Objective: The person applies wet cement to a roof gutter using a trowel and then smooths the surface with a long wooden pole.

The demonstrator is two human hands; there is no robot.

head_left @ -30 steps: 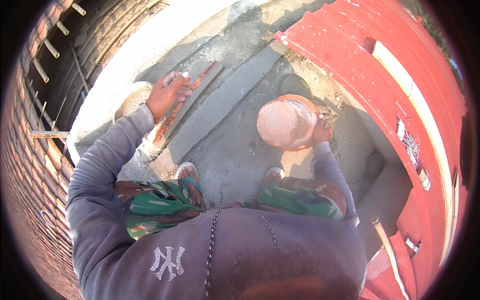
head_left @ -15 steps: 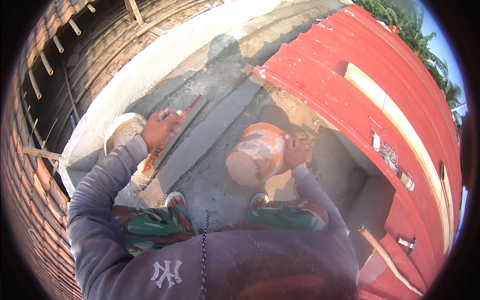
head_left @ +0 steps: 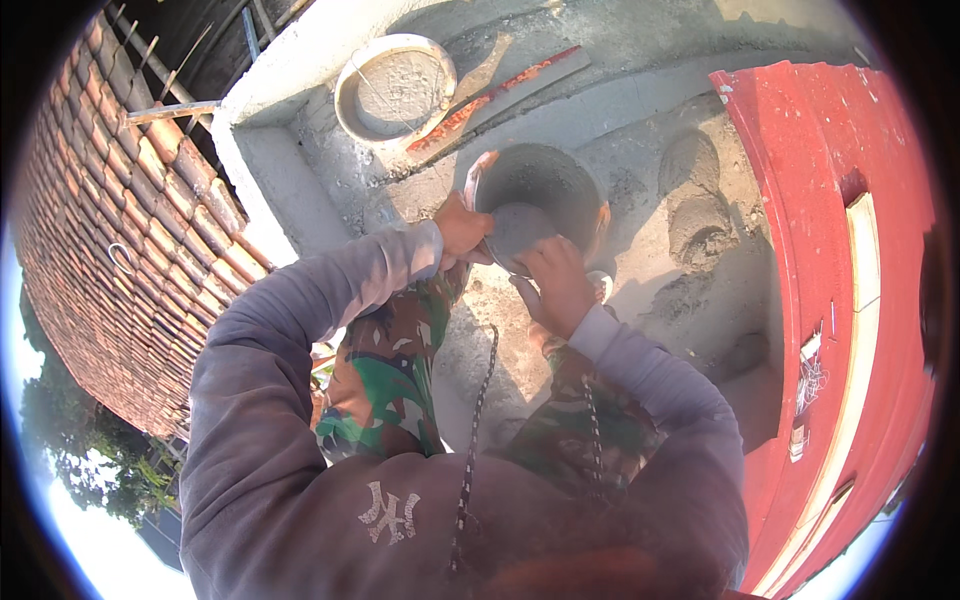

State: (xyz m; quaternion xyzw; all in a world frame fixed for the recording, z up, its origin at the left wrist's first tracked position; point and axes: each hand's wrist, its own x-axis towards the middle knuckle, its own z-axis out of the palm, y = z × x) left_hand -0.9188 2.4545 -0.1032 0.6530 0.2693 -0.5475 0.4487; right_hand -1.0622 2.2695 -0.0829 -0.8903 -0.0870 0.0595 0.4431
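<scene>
A plastic bucket (head_left: 575, 185), orange and white outside and coated grey inside, is tipped with its mouth facing up at me. My left hand (head_left: 462, 230) is closed on its left rim. My right hand (head_left: 560, 285) has its fingers curled over the near edge; part of the fingers is hidden. Grey mortar film covers the bucket's inner wall and bottom. Beyond it, on the cement surface, lies a long straightedge (head_left: 490, 105) with a red, worn edge, touched by neither hand. Beside that stands a round, pale tub (head_left: 447, 80) holding grey mortar.
Heaps of wet mortar (head_left: 695, 205) lie on the ground to the right. A red corrugated metal sheet (head_left: 810, 200) bounds the right side, with a pale wooden strip (head_left: 860, 270) on it. Clay roof tiles (head_left: 130, 250) slope away at left, behind a low plastered wall (head_left: 265, 185).
My left hand has let go of the straightedge and taken the bucket's rim. The bucket has turned from base toward me to mouth toward me. My view has swung left.
</scene>
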